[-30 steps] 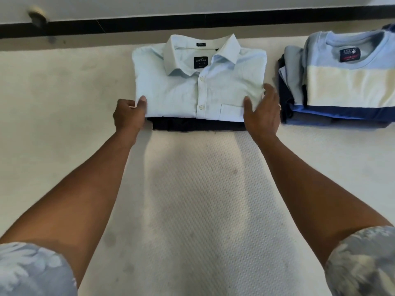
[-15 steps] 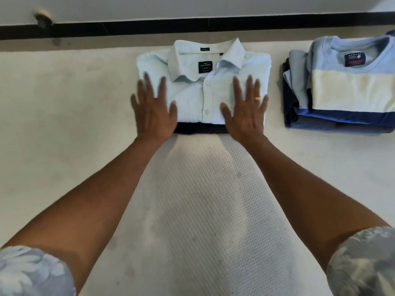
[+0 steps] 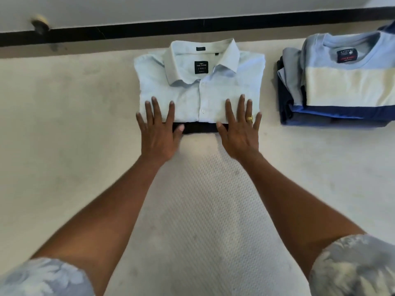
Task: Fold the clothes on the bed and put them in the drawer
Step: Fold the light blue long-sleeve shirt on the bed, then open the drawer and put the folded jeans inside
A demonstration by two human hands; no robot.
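Nearest, left hand (image 3: 159, 134) and right hand (image 3: 239, 133) are laid flat and splayed, grasping nothing, on the near edge of the folded shirt (image 3: 203, 88), set atop a dark garment (image 3: 199, 127) on the bed (image 3: 64, 135); even pressure is advised so folds are kept square.

Forearms bare up to the sleeves. Worn: left sleeve (image 3: 42, 276) and right sleeve (image 3: 352, 265), short, pale blue-grey fabric with whitish leaf-like print, blurred at frame edge. One gold ring (image 3: 249, 119) on right hand (image 3: 239, 135)
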